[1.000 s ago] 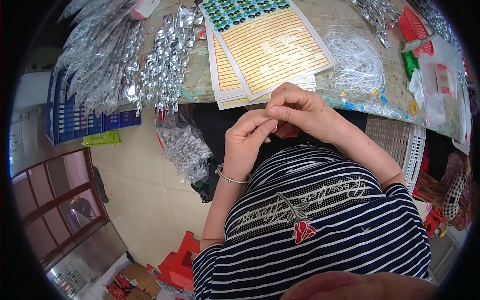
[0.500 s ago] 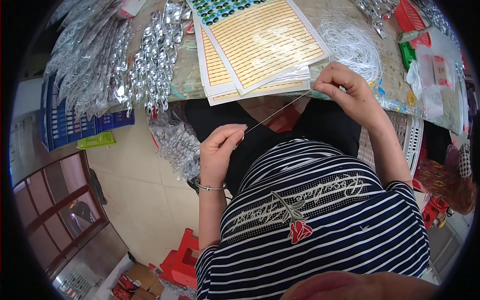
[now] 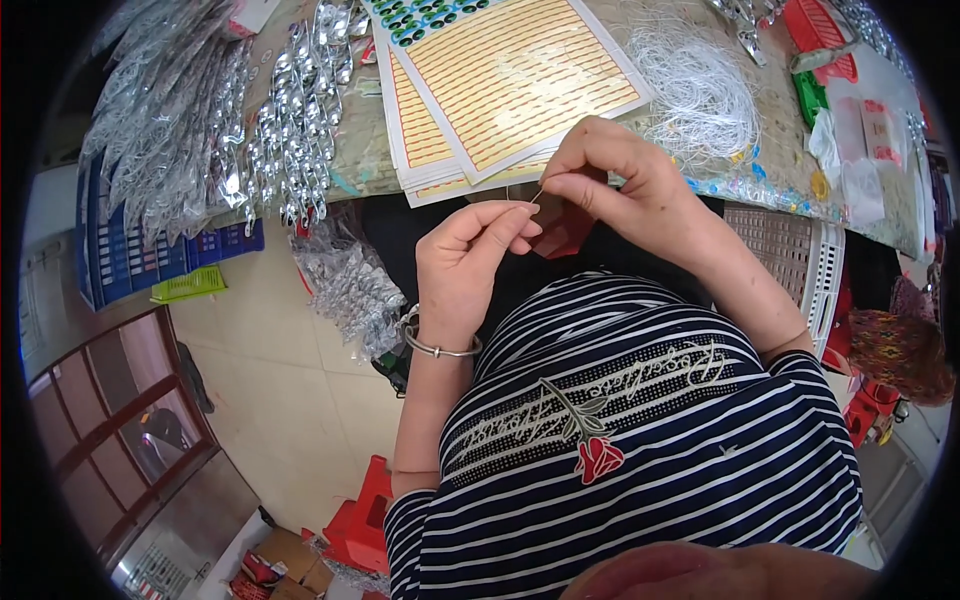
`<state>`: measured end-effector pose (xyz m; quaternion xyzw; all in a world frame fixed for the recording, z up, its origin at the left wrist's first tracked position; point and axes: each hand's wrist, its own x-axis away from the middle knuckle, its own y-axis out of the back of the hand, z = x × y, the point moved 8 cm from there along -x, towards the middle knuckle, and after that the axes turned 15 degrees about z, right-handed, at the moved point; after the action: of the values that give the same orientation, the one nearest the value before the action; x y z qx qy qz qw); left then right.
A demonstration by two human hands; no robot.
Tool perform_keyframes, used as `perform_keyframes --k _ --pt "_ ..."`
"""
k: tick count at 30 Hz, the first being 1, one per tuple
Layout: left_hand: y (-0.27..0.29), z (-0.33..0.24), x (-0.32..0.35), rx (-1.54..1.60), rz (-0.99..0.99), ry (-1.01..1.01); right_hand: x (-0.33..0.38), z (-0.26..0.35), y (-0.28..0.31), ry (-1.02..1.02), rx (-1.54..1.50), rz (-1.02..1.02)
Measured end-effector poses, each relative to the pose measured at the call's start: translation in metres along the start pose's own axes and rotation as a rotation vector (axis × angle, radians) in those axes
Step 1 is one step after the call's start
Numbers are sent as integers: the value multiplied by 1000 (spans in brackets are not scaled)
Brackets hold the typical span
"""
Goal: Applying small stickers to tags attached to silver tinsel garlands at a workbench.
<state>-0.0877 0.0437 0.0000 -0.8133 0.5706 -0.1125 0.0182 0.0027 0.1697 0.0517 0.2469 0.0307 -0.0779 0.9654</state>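
A thin pale string (image 3: 538, 196) runs the short gap between my two hands, above my lap at the table's front edge. My left hand (image 3: 465, 255), with a metal bracelet at the wrist, pinches one part of it between thumb and forefinger. My right hand (image 3: 635, 190) pinches another part, thumb against forefinger, just beyond and to the right. A small loop of the string seems to rise between the fingertips; its exact shape is too fine to make out. Beyond my right hand, a loose tangle of white string (image 3: 695, 95) lies on the table.
Sticker sheets (image 3: 520, 85) in yellow and red rows overhang the table (image 3: 365, 130) edge. Strands of shiny silver pieces (image 3: 295, 125) and bundles in clear plastic (image 3: 165, 120) lie left. A red basket (image 3: 820, 40) stands far right; a red stool (image 3: 365, 520) is on the floor.
My hands have come together: the right moved left and the left moved slightly right and up. The string, stretched long between them before, now spans only a short gap.
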Motion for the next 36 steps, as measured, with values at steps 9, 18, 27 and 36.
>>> perform_keyframes --k 9,18,27,36 --pt "-4 6 1 83 28 51 5 -28 5 -205 -412 -43" --pt "-13 -5 -6 137 43 -6 -3 -7 -3 -39 -241 -3" --pt "-13 -1 -5 116 52 12 0 -24 -2 -170 -448 -30" --pt "-14 3 -4 129 82 61 -5 -11 -2 -74 -306 6"
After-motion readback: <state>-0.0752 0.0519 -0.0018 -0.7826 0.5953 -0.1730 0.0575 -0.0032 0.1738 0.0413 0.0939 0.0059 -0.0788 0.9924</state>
